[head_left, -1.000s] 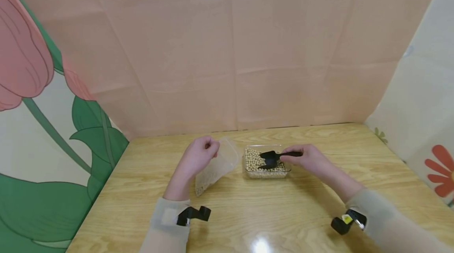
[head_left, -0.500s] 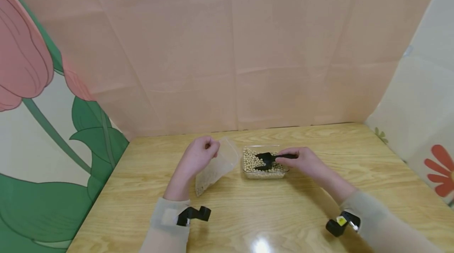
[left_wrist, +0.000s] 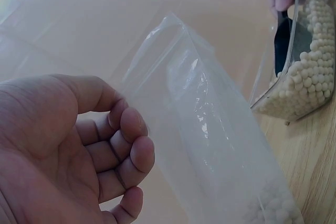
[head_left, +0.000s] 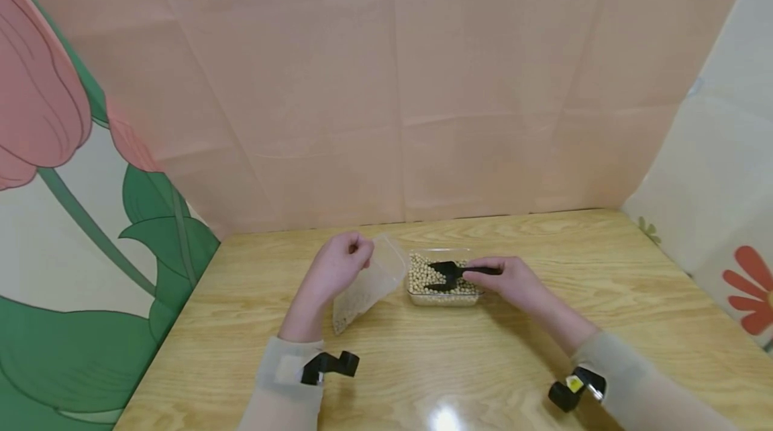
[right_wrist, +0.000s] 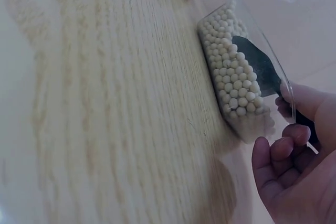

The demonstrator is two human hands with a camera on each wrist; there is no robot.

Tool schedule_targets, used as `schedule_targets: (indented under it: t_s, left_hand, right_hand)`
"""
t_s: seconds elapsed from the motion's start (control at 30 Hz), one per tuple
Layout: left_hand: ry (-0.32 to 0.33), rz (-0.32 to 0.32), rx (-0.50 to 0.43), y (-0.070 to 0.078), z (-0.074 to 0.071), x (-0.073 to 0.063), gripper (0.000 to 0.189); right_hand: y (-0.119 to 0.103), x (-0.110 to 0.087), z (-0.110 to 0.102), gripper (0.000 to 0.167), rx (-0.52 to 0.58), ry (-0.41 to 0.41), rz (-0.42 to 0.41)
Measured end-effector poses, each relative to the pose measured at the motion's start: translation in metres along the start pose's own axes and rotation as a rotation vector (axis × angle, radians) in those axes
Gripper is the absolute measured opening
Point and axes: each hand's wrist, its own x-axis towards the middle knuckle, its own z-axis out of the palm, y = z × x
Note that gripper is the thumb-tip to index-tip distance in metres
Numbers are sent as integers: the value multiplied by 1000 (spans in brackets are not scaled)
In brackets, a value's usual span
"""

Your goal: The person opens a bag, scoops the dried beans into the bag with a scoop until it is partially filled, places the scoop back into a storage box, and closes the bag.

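My left hand (head_left: 338, 263) pinches the top edge of a clear zip bag (head_left: 374, 283) between thumb and forefinger. A small heap of pale round beans (left_wrist: 273, 205) lies in the bag's bottom corner. To the right of the bag is a clear rectangular box (head_left: 443, 300), well filled with the same kind of beans (right_wrist: 231, 72). A small black shovel (head_left: 447, 273) has its blade down in them. My right hand (head_left: 507, 280) holds the shovel's handle over the box's right side, thumb and forefinger pinching it, other fingers curled near the box wall.
Everything stands on a wood-grain table (head_left: 423, 370). A pink sheet (head_left: 392, 115) hangs behind its far edge, with a flower-printed sheet (head_left: 163, 243) on the left and a pale one (head_left: 712, 203) on the right. Each forearm carries a black camera mount (head_left: 329, 365).
My right hand, the shovel and the box of beans have shifted a little to the left, closer to the bag. The left hand and bag have stayed in place.
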Motion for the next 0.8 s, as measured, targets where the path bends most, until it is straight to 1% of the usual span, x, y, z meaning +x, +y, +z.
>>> schedule_targets:
  t_s: [0.1, 0.3, 0.5, 0.63, 0.8]
  left_hand:
    - [2, 3, -3, 0, 0, 0, 33]
    - [1, 10, -16, -1, 1, 0, 33]
    - [4, 4, -18, 0, 1, -1, 32]
    - [5, 1, -22, 1, 0, -1, 33]
    - [5, -2, -27, 1, -1, -1, 33]
  right_hand:
    - [2, 0, 2, 48, 14, 1, 6]
    - [3, -3, 3, 51, 80, -5, 36]
    - [4, -6, 1, 57, 141, -16, 45]
    - [6, -6, 0, 59, 197, -22, 51]
    - [10, -6, 0, 57, 284, -19, 61]
